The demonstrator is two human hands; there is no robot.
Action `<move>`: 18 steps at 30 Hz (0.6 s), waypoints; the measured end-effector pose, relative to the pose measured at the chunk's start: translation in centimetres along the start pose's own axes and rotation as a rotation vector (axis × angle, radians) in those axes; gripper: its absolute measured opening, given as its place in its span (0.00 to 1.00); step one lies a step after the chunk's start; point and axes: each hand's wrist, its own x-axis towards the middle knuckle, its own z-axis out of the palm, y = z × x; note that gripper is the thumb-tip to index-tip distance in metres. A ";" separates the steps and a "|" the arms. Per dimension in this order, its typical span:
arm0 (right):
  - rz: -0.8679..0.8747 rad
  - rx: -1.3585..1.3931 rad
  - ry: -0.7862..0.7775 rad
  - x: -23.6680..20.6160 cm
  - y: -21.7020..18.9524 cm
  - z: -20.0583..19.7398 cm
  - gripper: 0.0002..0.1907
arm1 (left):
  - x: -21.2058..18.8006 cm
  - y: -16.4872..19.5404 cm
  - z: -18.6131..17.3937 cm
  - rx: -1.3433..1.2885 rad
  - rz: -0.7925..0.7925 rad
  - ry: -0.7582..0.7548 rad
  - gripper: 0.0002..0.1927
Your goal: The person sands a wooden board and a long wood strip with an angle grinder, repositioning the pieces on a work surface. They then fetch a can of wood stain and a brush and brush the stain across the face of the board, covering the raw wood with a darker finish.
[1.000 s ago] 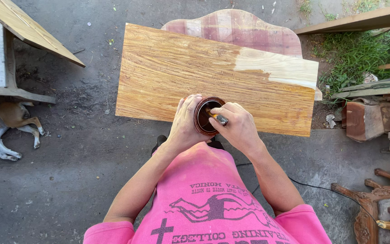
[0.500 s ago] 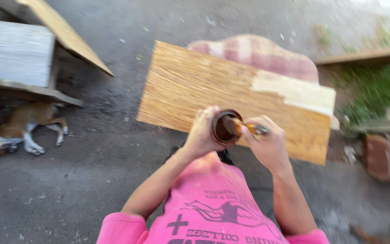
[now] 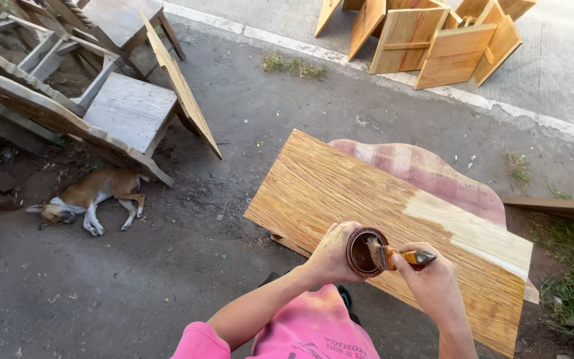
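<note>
Now my view has swung wider: left hand (image 3: 330, 256) still grips the tin (image 3: 365, 252), right hand (image 3: 433, 282) pinches the brush (image 3: 393, 254), bristles inside, over the board (image 3: 340, 193).

No packages, labels, signs, screens — none visible.
</note>
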 end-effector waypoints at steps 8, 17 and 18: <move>0.031 -0.015 -0.025 0.3 0.6 -0.7 0.09 | 0.6 0.2 0.0 -0.029 0.006 0.023 0.49; 0.066 0.065 -0.050 -0.2 2.2 -3.8 0.06 | 3.2 2.4 1.2 -0.088 -0.070 0.026 0.44; 0.053 0.128 -0.039 -0.3 2.6 -4.0 0.06 | 3.7 2.7 1.6 -0.121 -0.020 0.056 0.45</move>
